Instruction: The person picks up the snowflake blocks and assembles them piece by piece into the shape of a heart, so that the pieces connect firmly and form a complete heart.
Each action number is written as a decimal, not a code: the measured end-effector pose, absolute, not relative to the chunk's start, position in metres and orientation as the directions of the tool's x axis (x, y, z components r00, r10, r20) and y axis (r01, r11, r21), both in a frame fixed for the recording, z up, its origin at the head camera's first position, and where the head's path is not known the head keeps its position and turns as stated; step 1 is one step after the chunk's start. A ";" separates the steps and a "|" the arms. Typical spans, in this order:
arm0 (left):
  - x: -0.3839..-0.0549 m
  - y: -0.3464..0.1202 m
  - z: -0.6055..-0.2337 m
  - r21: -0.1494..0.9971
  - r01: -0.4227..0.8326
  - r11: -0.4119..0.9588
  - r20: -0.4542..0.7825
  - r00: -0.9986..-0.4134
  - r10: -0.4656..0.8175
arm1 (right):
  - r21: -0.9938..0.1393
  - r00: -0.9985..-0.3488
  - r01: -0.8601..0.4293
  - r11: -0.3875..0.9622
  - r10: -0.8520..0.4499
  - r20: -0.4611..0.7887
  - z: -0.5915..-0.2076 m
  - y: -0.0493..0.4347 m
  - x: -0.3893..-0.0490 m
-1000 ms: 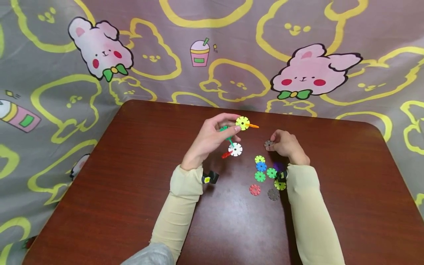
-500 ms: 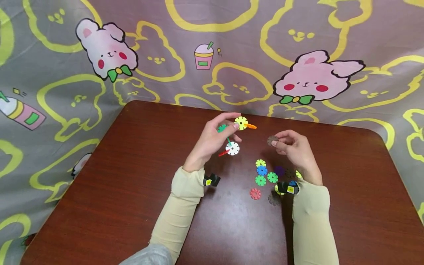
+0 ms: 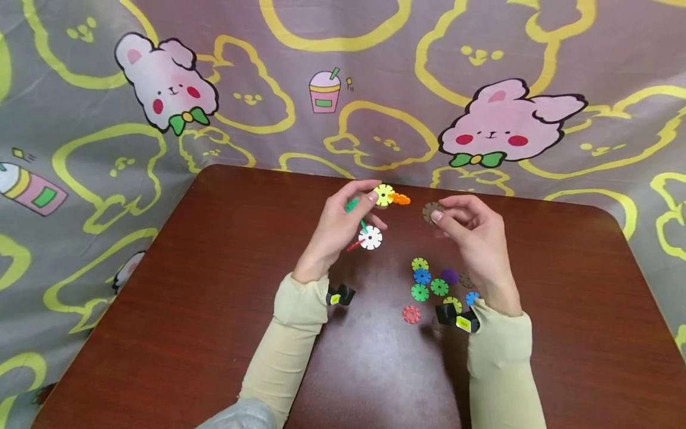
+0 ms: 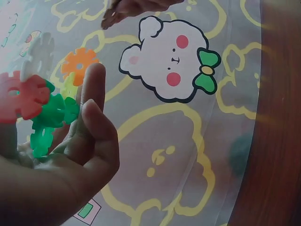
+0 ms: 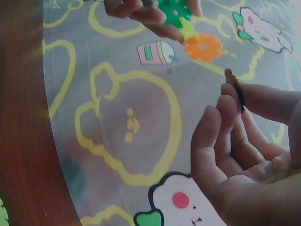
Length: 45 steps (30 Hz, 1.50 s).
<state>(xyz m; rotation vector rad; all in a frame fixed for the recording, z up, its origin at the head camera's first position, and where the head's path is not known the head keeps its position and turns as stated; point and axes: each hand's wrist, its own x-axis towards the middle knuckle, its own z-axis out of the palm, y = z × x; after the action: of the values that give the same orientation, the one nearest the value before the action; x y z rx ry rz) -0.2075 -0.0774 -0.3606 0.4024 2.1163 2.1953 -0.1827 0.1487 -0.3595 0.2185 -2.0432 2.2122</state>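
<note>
My left hand [image 3: 343, 223] holds a chain of joined notched plastic discs above the table, its thumb and forefinger pinching the yellow disc [image 3: 383, 195]. An orange disc [image 3: 401, 199] juts from the yellow one toward the right. Lower on the chain are green discs [image 4: 56, 110], a white disc [image 3: 370, 238] and a red disc [image 4: 21, 96]. To the right, my right hand [image 3: 477, 238] pinches a single brown notched disc [image 3: 431, 213] between thumb and fingers. In the right wrist view that brown disc [image 5: 235, 89] appears edge-on, apart from the orange one.
Several loose notched discs lie on the dark wooden table [image 3: 214, 286] below the right hand, among them a blue disc [image 3: 421, 276], a purple disc [image 3: 449, 277] and a red disc [image 3: 411, 314]. A cartoon-print cloth [image 3: 375, 77] hangs behind the table.
My right hand has lifted the brown disc off the table and raised it toward the chain's height. The left hand has shifted slightly left, and the orange disc now shows more of its face.
</note>
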 end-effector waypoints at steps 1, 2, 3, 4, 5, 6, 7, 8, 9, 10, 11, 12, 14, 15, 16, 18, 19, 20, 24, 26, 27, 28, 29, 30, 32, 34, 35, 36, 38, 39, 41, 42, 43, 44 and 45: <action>-0.207 -0.077 -0.360 0.989 0.134 -0.053 0.143 -0.964 0.226 | -0.976 -0.980 -0.197 -0.089 0.001 0.198 -0.359 0.146 -0.183; -0.207 -0.077 -0.360 0.989 0.136 -0.054 0.145 -0.963 0.226 | -0.974 -0.978 -0.206 -0.094 0.011 0.206 -0.358 0.143 -0.183; -0.207 -0.077 -0.359 0.989 0.137 -0.056 0.146 -0.963 0.227 | -0.971 -0.977 -0.214 -0.102 0.018 0.214 -0.358 0.141 -0.183; -0.206 -0.077 -0.359 0.989 0.138 -0.058 0.148 -0.962 0.227 | -0.969 -0.975 -0.222 -0.109 0.024 0.220 -0.358 0.139 -0.183; -0.206 -0.077 -0.358 0.988 0.140 -0.061 0.150 -0.962 0.229 | -0.967 -0.974 -0.228 -0.110 0.028 0.226 -0.358 0.137 -0.183; -0.206 -0.077 -0.358 0.988 0.141 -0.063 0.152 -0.961 0.231 | -0.966 -0.972 -0.233 -0.115 0.032 0.231 -0.359 0.136 -0.184; -0.206 -0.077 -0.358 0.988 0.143 -0.066 0.155 -0.960 0.235 | -0.965 -0.972 -0.237 -0.116 0.036 0.234 -0.359 0.135 -0.184; -0.206 -0.077 -0.358 0.987 0.146 -0.067 0.157 -0.959 0.237 | -0.964 -0.971 -0.239 -0.116 0.039 0.236 -0.359 0.135 -0.184; -0.206 -0.077 -0.358 0.987 0.147 -0.071 0.160 -0.958 0.239 | -0.964 -0.971 -0.240 -0.114 0.040 0.237 -0.359 0.134 -0.184; -0.206 -0.077 -0.358 0.986 0.149 -0.072 0.163 -0.957 0.241 | -0.964 -0.970 -0.241 -0.109 0.041 0.238 -0.359 0.134 -0.184; -0.206 -0.077 -0.358 0.986 0.151 -0.074 0.165 -0.955 0.245 | -0.964 -0.970 -0.241 -0.109 0.041 0.238 -0.360 0.134 -0.184; -0.206 -0.076 -0.358 0.985 0.153 -0.076 0.167 -0.954 0.249 | -0.965 -0.971 -0.240 -0.107 0.042 0.237 -0.360 0.134 -0.184; -0.205 -0.075 -0.358 0.985 0.154 -0.081 0.170 -0.952 0.255 | -0.966 -0.971 -0.238 -0.098 0.041 0.235 -0.360 0.133 -0.184; -0.205 -0.075 -0.358 0.984 0.155 -0.083 0.171 -0.951 0.258 | -0.967 -0.971 -0.237 -0.093 0.039 0.235 -0.360 0.133 -0.184; -0.204 -0.074 -0.357 0.984 0.156 -0.082 0.173 -0.950 0.260 | -0.967 -0.971 -0.237 -0.091 0.038 0.234 -0.360 0.133 -0.184; -0.204 -0.074 -0.357 0.984 0.160 -0.081 0.176 -0.949 0.263 | -0.968 -0.971 -0.237 -0.086 0.036 0.235 -0.360 0.132 -0.184; -0.204 -0.074 -0.357 0.984 0.161 -0.081 0.177 -0.948 0.263 | -0.967 -0.971 -0.239 -0.085 0.036 0.236 -0.360 0.132 -0.184; -0.204 -0.074 -0.357 0.983 0.164 -0.079 0.179 -0.948 0.262 | -0.967 -0.971 -0.240 -0.084 0.035 0.238 -0.360 0.132 -0.184; -0.204 -0.074 -0.358 0.981 0.177 -0.075 0.191 -0.946 0.260 | -0.966 -0.967 -0.253 -0.061 0.038 0.251 -0.360 0.132 -0.184; -0.205 -0.074 -0.358 0.980 0.183 -0.079 0.198 -0.946 0.258 | -0.965 -0.965 -0.261 -0.032 0.043 0.259 -0.360 0.131 -0.184; -0.205 -0.074 -0.358 0.979 0.187 -0.075 0.200 -0.945 0.259 | -0.964 -0.964 -0.265 -0.015 0.044 0.264 -0.360 0.131 -0.184; -0.205 -0.074 -0.358 0.979 0.191 -0.071 0.203 -0.944 0.259 | -0.963 -0.962 -0.268 0.005 0.045 0.268 -0.360 0.131 -0.184; -0.206 -0.074 -0.358 0.978 0.195 -0.070 0.206 -0.943 0.260 | -0.963 -0.962 -0.270 0.022 0.044 0.271 -0.360 0.131 -0.184; -0.206 -0.074 -0.359 0.978 0.199 -0.068 0.210 -0.942 0.260 | -0.961 -0.961 -0.273 0.038 0.042 0.274 -0.360 0.131 -0.184; -0.207 -0.073 -0.358 0.976 0.210 -0.058 0.218 -0.941 0.260 | -0.959 -0.960 -0.276 0.061 0.038 0.279 -0.360 0.130 -0.184; -0.207 -0.073 -0.358 0.975 0.216 -0.055 0.222 -0.940 0.260 | -0.957 -0.958 -0.280 0.072 0.037 0.283 -0.361 0.129 -0.184; -0.207 -0.073 -0.358 0.975 0.216 -0.057 0.223 -0.940 0.259 | -0.957 -0.958 -0.282 0.069 0.038 0.285 -0.361 0.129 -0.184; -0.207 -0.073 -0.358 0.975 0.214 -0.057 0.222 -0.941 0.257 | -0.956 -0.957 -0.286 0.065 0.041 0.289 -0.361 0.129 -0.184; -0.207 -0.072 -0.358 0.977 0.206 -0.054 0.213 -0.943 0.254 | -0.955 -0.954 -0.293 0.052 0.050 0.296 -0.362 0.129 -0.184; -0.206 -0.072 -0.358 0.978 0.202 -0.049 0.207 -0.945 0.253 | -0.953 -0.952 -0.299 0.049 0.056 0.301 -0.362 0.129 -0.184; -0.206 -0.072 -0.358 0.980 0.194 -0.039 0.198 -0.947 0.252 | -0.951 -0.949 -0.307 0.031 0.070 0.309 -0.362 0.128 -0.184; -0.206 -0.071 -0.358 0.981 0.192 -0.035 0.194 -0.948 0.252 | -0.950 -0.947 -0.311 0.024 0.080 0.312 -0.362 0.128 -0.184; -0.206 -0.071 -0.358 0.981 0.191 -0.028 0.192 -0.948 0.252 | -0.949 -0.945 -0.314 0.019 0.090 0.314 -0.362 0.127 -0.183; -0.206 -0.071 -0.358 0.981 0.193 -0.018 0.191 -0.949 0.252 | -0.949 -0.943 -0.316 0.018 0.101 0.316 -0.362 0.127 -0.183; -0.206 -0.071 -0.358 0.981 0.196 -0.013 0.193 -0.948 0.253 | -0.948 -0.941 -0.318 0.020 0.113 0.318 -0.362 0.126 -0.183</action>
<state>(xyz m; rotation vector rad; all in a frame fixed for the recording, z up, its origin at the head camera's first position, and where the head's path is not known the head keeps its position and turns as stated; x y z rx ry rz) -0.2057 -0.0708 -0.3579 0.4957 2.1779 2.1501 -0.1831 0.1260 -0.3623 0.2101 -1.9975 1.9944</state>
